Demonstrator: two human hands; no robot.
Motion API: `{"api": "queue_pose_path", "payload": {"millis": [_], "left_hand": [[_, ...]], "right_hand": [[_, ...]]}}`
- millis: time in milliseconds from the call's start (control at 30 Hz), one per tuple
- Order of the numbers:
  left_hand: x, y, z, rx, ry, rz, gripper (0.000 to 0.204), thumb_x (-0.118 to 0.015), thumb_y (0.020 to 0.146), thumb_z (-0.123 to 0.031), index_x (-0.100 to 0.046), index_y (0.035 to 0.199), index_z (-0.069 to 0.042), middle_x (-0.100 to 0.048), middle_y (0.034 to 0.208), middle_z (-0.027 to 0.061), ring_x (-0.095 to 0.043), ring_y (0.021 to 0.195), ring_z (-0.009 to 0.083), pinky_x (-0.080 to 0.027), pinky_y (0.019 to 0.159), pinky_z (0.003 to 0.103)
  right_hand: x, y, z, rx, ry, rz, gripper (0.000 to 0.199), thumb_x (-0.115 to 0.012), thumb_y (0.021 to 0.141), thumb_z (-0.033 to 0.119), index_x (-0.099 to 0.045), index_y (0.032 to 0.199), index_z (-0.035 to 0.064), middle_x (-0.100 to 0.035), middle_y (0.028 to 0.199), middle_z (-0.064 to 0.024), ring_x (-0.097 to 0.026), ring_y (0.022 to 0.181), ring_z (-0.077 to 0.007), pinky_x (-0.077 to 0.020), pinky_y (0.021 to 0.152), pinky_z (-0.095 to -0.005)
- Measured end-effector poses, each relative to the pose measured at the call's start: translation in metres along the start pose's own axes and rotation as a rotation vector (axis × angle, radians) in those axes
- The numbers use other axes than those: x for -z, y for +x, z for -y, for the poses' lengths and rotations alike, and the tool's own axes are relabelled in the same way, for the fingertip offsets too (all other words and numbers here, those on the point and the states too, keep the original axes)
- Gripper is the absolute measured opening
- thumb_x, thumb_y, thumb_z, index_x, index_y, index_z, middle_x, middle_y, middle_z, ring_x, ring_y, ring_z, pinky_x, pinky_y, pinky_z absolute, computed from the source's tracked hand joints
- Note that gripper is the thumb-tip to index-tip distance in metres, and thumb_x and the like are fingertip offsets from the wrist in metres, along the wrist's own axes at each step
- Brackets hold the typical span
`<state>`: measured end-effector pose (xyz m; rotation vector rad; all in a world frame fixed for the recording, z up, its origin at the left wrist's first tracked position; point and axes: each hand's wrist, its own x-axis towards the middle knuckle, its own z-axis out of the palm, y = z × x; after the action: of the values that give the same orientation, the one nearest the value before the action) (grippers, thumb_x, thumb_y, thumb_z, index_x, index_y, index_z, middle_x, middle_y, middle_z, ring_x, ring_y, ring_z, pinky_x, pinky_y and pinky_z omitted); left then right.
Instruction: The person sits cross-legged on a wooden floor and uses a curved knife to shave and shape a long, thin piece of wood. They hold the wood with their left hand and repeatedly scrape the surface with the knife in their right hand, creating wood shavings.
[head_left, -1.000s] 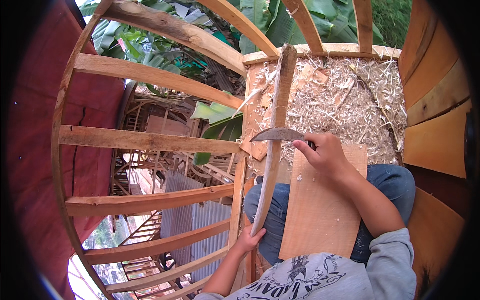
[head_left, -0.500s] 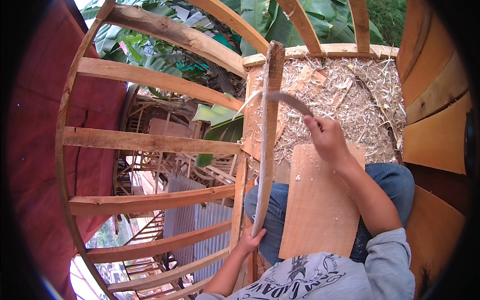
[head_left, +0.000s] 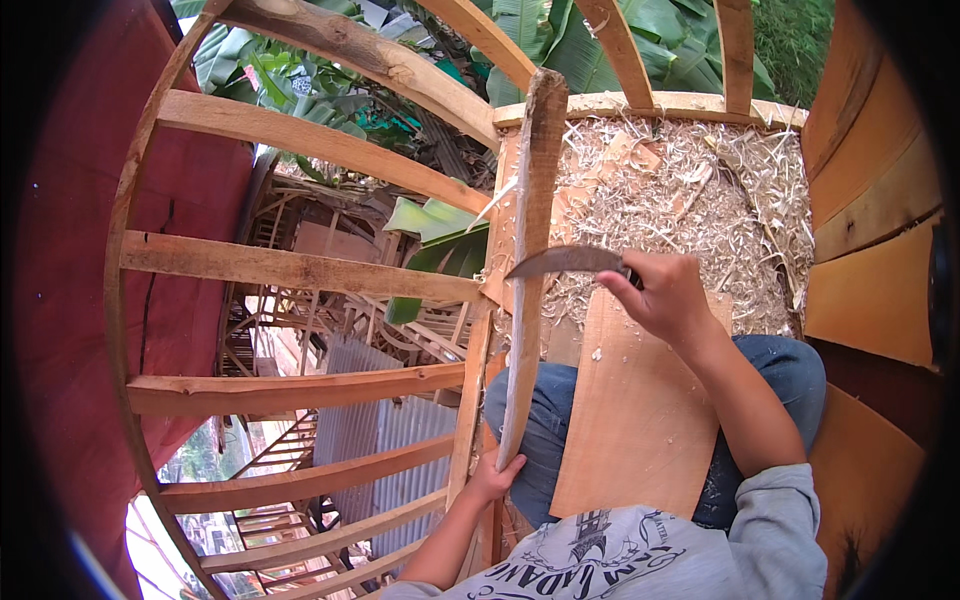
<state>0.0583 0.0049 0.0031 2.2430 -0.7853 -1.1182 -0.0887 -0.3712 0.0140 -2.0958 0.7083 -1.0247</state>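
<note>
Wooden stick [head_left: 528,270], long and rough, runs nearly upright from my left hand [head_left: 493,478] at its lower end toward the straw-littered platform [head_left: 700,190]. Flat board [head_left: 635,410] lies on my lap just right of it. Right hand [head_left: 665,298] clamps a curved knife [head_left: 565,262], blade crossing the stick midway, edge probably touching. Left fist wrapped tight on stick.

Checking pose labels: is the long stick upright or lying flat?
Roughly upright, slightly tilted. The stick rises from the left hand at its lower end; the curved blade meets it midway.
</note>
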Motion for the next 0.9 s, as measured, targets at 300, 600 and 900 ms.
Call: {"api": "queue_pose_path", "payload": {"millis": [300,600,900], "left_hand": [[-0.001,-0.002,-0.022,-0.178,0.037,-0.106,0.018,-0.063,0.087,-0.019,-0.058,0.084,-0.002,-0.056,0.064,0.0057,-0.055,0.060,0.0172,-0.043,0.057,0.032],[-0.010,-0.016,-0.030,-0.174,0.068,-0.291,0.025,-0.066,0.084,-0.030,-0.058,0.086,-0.006,-0.059,0.066,0.0213,-0.062,0.068,0.0403,-0.048,0.058,0.044],[-0.011,-0.019,-0.024,-0.181,0.050,-0.320,0.036,-0.067,0.081,-0.042,-0.059,0.091,-0.007,-0.062,0.067,0.0201,-0.063,0.068,0.0408,-0.051,0.061,0.046]], "right_hand": [[-0.004,0.006,-0.029,-0.493,0.474,-0.089,0.052,-0.049,0.095,0.048,-0.045,0.063,0.0075,-0.037,0.048,0.0017,-0.036,0.036,-0.0112,-0.0345,0.036,-0.0278],[0.007,-0.005,-0.053,-0.731,0.469,0.089,0.054,-0.046,0.098,0.042,-0.047,0.058,0.0066,-0.036,0.046,0.0025,-0.038,0.038,-0.0073,-0.0285,0.034,-0.0267],[0.003,-0.032,-0.058,-0.324,-0.583,0.336,0.059,-0.056,0.087,0.053,-0.068,0.077,-0.0041,-0.062,0.061,-0.0197,-0.061,0.059,-0.0327,-0.0466,0.063,-0.0408]]}}
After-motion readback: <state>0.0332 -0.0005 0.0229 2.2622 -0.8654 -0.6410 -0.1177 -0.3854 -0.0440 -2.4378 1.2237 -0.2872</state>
